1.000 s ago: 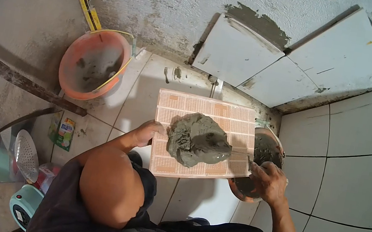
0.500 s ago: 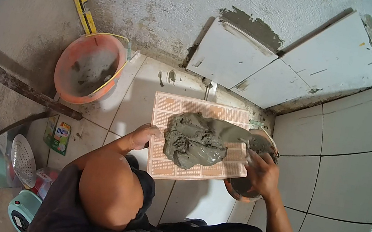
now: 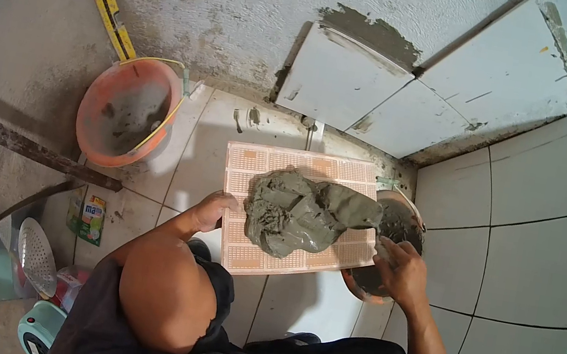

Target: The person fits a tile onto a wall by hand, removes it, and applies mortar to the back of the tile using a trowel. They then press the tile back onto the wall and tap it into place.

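Observation:
My left hand grips the left edge of a tile, whose ribbed, pinkish back faces up. A thick lump of wet grey mortar sits on the middle of that back. My right hand is closed around the handle of a trowel, mostly hidden by the fingers. Mortar coats the trowel's blade, which lies over the right part of the lump. Just beyond the tile's right edge, partly under it, stands a bucket with mortar inside.
An orange bucket with a yellow handle stands at the left, near a yellow spirit level leaning on the wall. White tiles are fixed low on the wall ahead. A dark bar, a packet and a strainer are at the left.
The trowel blade has turned and moved slightly, now more coated with mortar and further over the lump. My right hand has shifted slightly down. The left hand still holds the tile.

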Motion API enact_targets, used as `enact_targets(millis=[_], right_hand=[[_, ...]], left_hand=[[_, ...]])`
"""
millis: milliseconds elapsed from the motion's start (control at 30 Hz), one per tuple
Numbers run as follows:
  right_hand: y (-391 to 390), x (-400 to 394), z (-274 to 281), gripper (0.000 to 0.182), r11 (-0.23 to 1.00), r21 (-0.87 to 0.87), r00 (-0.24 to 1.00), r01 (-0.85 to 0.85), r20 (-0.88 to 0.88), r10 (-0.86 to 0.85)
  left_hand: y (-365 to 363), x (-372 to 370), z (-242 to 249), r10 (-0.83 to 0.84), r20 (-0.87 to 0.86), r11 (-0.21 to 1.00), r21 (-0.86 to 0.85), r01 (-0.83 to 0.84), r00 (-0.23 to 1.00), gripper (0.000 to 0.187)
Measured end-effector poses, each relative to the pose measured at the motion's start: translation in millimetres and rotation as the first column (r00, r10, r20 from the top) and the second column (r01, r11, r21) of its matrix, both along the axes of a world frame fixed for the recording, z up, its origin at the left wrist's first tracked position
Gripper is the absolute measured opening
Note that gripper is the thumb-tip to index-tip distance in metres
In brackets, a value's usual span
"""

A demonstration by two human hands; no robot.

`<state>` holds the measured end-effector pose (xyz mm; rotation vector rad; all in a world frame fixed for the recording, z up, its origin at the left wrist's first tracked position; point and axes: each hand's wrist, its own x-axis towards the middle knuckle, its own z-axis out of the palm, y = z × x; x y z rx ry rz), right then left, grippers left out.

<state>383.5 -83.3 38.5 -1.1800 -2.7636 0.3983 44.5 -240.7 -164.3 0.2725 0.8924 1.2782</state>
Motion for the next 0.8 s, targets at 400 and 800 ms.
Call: enact_targets(millis=[400,800], right_hand=[[1,-68,-17,0.033,0.955,0.166,0.968,-0.245,-0.008,0.25],[11,2,-11,0.033,0.925,-0.333,0.96,-0.181,-0.264,0.093]], left_hand=[[-12,0,-4,-0.01,-0.027,1.0,-0.014,0.01,1.0,0.022],[-3,-4,-14,-0.068,0.1,0.998,0.014,0.067,0.993,0.026]])
